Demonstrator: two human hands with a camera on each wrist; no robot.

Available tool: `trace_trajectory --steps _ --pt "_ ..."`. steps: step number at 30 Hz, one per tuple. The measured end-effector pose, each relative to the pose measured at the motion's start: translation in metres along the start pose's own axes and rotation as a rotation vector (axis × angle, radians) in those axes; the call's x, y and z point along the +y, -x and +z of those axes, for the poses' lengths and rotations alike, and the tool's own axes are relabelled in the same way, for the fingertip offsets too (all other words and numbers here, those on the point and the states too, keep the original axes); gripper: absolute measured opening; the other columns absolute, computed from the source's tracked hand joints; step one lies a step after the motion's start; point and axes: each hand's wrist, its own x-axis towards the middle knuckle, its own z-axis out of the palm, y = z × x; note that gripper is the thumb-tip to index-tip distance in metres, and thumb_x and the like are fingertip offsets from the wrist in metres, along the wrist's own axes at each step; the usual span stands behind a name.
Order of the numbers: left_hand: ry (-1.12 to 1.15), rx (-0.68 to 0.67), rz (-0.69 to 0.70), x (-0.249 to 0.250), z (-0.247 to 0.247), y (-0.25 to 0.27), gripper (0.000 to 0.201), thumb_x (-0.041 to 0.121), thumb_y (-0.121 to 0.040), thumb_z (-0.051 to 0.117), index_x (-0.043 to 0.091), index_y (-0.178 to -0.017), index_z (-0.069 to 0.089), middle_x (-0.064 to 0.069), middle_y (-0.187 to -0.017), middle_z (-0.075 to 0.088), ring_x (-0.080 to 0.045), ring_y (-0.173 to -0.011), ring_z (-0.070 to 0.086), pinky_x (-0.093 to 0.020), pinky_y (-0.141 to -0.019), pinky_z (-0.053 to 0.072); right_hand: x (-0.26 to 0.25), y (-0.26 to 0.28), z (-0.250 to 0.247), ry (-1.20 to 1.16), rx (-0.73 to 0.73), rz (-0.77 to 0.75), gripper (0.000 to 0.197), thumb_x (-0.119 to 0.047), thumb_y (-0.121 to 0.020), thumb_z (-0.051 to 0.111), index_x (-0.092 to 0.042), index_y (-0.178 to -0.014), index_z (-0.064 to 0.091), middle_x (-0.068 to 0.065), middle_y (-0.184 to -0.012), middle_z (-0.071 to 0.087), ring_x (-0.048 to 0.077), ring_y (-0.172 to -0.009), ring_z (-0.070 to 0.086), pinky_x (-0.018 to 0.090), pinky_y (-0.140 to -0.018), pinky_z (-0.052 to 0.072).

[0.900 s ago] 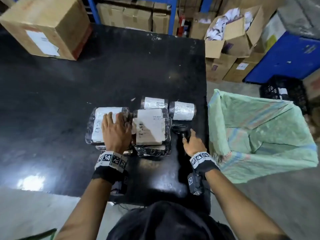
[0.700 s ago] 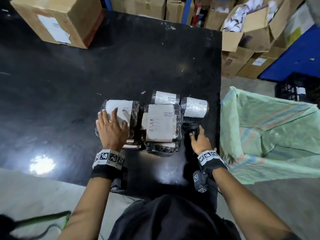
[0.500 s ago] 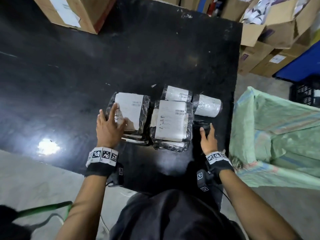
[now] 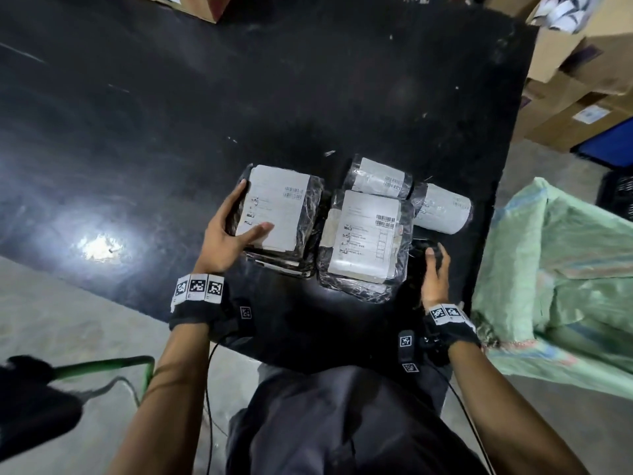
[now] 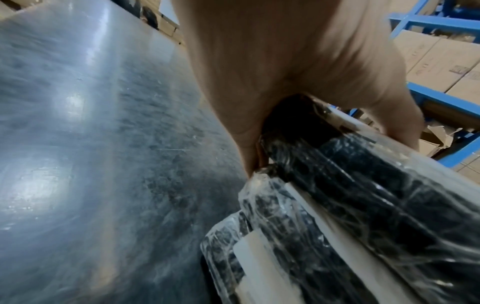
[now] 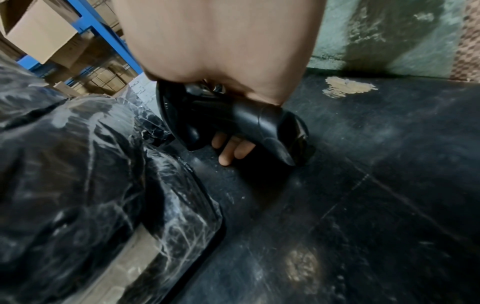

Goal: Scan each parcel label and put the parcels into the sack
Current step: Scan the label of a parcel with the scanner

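Several black plastic-wrapped parcels with white labels lie on the black table [image 4: 239,97]. My left hand [image 4: 236,221] grips the top left parcel [image 4: 277,207] of a stack, fingers along its left edge, thumb on the label; the left wrist view shows that parcel [image 5: 363,185] tilted above the one beneath. Beside it lie a flat parcel [image 4: 366,241] and two rolled ones [image 4: 380,180] [image 4: 442,209]. My right hand [image 4: 435,272] curls around a black barcode scanner [image 6: 233,125] resting on the table, its head [image 4: 423,250] beside the flat parcel. The green woven sack [image 4: 561,279] stands open at the right.
Cardboard boxes [image 4: 582,80] are stacked beyond the table's right edge, with blue shelving [image 5: 441,96] and more cartons behind. A box corner [image 4: 191,5] sits at the table's far side. A green-handled tool [image 4: 102,365] lies on the concrete floor at the lower left.
My left hand went from lying flat on the left parcel's label to gripping its left edge with the thumb on top. My right hand closed round the scanner. The view tilted down.
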Motion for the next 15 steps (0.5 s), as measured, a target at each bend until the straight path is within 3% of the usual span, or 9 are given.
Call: trace_trajectory --steps 3,5,7,9,12,15 --pt "0.024 -0.012 0.023 0.000 0.000 0.000 0.087 0.004 -0.085 0.082 0.018 -0.159 0.039 0.009 -0.160 0.047 -0.006 -0.148 0.045 -0.033 -0.122 0.038 -0.003 0.002 0.000 -0.022 -0.010 0.014 0.048 -0.045 -0.104 0.040 -0.028 -0.149 0.036 0.008 -0.148 0.049 0.031 -0.132 0.048 0.028 -0.095 0.030" --pt "0.015 -0.021 0.036 -0.001 -0.001 -0.002 0.085 0.001 -0.087 0.079 0.016 -0.160 0.037 0.007 -0.161 0.046 -0.005 -0.148 0.044 -0.028 -0.121 0.038 -0.009 0.006 -0.001 -0.047 -0.024 0.022 0.049 -0.040 -0.105 0.038 -0.025 -0.152 0.033 0.008 -0.145 0.049 0.027 -0.116 0.054 0.018 -0.083 0.029" --pt "0.009 -0.026 0.049 -0.002 -0.002 -0.003 0.083 -0.002 -0.089 0.076 0.013 -0.160 0.035 0.006 -0.161 0.046 -0.003 -0.147 0.044 -0.025 -0.120 0.037 -0.013 0.010 -0.002 -0.073 -0.036 0.015 0.050 -0.036 -0.106 0.038 -0.021 -0.153 0.031 0.007 -0.144 0.047 0.019 -0.103 0.049 0.013 -0.074 0.030" --pt "-0.018 -0.026 0.066 -0.002 -0.002 -0.003 0.082 -0.003 -0.090 0.074 0.011 -0.160 0.035 0.008 -0.159 0.046 0.000 -0.146 0.043 -0.024 -0.120 0.036 -0.011 0.007 -0.001 -0.072 -0.036 0.013 0.050 -0.038 -0.106 0.039 -0.022 -0.153 0.031 0.007 -0.146 0.046 0.021 -0.110 0.052 0.017 -0.082 0.031" --pt "-0.051 -0.035 0.089 -0.004 -0.003 -0.003 0.082 0.002 -0.090 0.078 0.012 -0.160 0.036 0.010 -0.157 0.049 -0.007 -0.148 0.044 -0.036 -0.124 0.036 -0.006 0.004 -0.001 -0.079 -0.039 0.019 0.051 -0.045 -0.103 0.043 -0.028 -0.150 0.035 0.010 -0.147 0.049 0.031 -0.132 0.049 0.029 -0.097 0.032" --pt "-0.051 -0.044 0.106 0.000 0.001 0.001 0.090 0.023 -0.084 0.083 0.012 -0.159 0.037 0.024 -0.149 0.055 -0.004 -0.146 0.046 -0.037 -0.123 0.036 -0.007 0.005 -0.005 -0.100 -0.053 0.032 0.051 -0.047 -0.101 0.046 -0.028 -0.148 0.039 0.011 -0.143 0.052 0.029 -0.128 0.051 0.029 -0.098 0.034"
